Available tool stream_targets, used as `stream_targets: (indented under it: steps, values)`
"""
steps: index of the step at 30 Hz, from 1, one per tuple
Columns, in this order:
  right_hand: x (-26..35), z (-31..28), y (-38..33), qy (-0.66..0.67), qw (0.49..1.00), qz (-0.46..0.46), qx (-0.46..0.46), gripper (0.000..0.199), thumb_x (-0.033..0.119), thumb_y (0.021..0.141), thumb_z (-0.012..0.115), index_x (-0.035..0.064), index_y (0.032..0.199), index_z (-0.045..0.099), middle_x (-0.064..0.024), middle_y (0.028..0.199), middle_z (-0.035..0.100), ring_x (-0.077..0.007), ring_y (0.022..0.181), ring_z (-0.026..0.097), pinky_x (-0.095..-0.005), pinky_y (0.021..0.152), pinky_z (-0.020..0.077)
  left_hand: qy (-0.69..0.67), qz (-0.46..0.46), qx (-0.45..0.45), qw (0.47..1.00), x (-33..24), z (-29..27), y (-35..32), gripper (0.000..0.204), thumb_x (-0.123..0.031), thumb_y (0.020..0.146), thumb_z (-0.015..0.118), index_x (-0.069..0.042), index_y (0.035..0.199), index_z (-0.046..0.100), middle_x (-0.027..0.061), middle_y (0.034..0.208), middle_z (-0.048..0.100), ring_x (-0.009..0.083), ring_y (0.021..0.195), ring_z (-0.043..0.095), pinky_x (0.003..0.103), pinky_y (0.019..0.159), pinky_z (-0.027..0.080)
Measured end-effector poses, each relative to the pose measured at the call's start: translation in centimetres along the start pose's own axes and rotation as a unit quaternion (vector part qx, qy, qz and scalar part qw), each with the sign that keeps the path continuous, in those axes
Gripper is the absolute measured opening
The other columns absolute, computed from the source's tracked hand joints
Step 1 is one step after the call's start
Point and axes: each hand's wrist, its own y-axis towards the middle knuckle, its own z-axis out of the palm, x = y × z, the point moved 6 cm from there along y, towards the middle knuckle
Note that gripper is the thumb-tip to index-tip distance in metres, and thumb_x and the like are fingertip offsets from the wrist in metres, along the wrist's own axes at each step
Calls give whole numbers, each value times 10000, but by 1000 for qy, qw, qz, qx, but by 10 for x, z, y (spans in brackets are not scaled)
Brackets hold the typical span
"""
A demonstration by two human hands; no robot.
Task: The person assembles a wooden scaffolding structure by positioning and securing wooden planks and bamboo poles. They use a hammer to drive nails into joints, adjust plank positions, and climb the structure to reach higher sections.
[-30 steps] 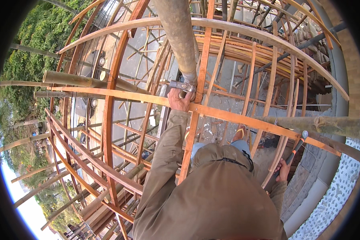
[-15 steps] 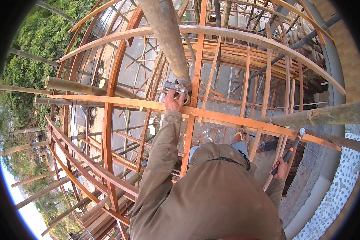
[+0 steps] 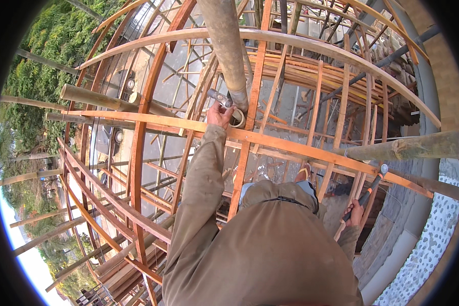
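Note:
My left hand (image 3: 219, 115) is closed on a small grey metal piece (image 3: 219, 97) with a rounded, shiny end; I cannot make out its kind. It is beside the foot of a thick upright bamboo pole (image 3: 228, 56). Just right of the fingers shows a pale ring-shaped end (image 3: 237, 119), partly hidden by the hand. Below the wrist runs a long orange-brown wooden batten (image 3: 285, 145), crossing an upright batten (image 3: 248, 109). My right hand (image 3: 354, 212) is wrapped round the black-and-orange handle of a hammer (image 3: 368, 194). The hammer's head points up, close to the batten's right end.
A curved wooden rib (image 3: 301, 41) arches across the far side. More curved timbers (image 3: 140, 132) stand at left, with bamboo poles (image 3: 94, 97) sticking out. A bamboo pole (image 3: 408, 147) and a grey wall edge (image 3: 418, 204) lie at right. Ground shows far below through the frame.
My left hand has shifted slightly left, and the grey metal piece has tilted upward away from the pole. The pale ring now shows more. My right hand still holds the hammer.

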Motion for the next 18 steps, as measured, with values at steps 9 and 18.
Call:
stream_targets:
  steps: [9,18]
  values:
    - [0,5,-2,19,1000,-17,3,204,201,909,672,104,847,503,16,619,451,-105,450,466,-286,385,409,-77,70,-13,995,6,3,5,305,-252,776,835,-32,933,695,134,817,728,246,700,689,370,676,540]
    - [1,14,-8,17,1000,-19,13,218,209,901,691,119,878,494,28,625,453,-94,469,471,-273,395,411,89,124,-31,988,-18,5,-5,372,-329,802,788,-44,992,643,163,860,728,354,792,703,463,730,536]
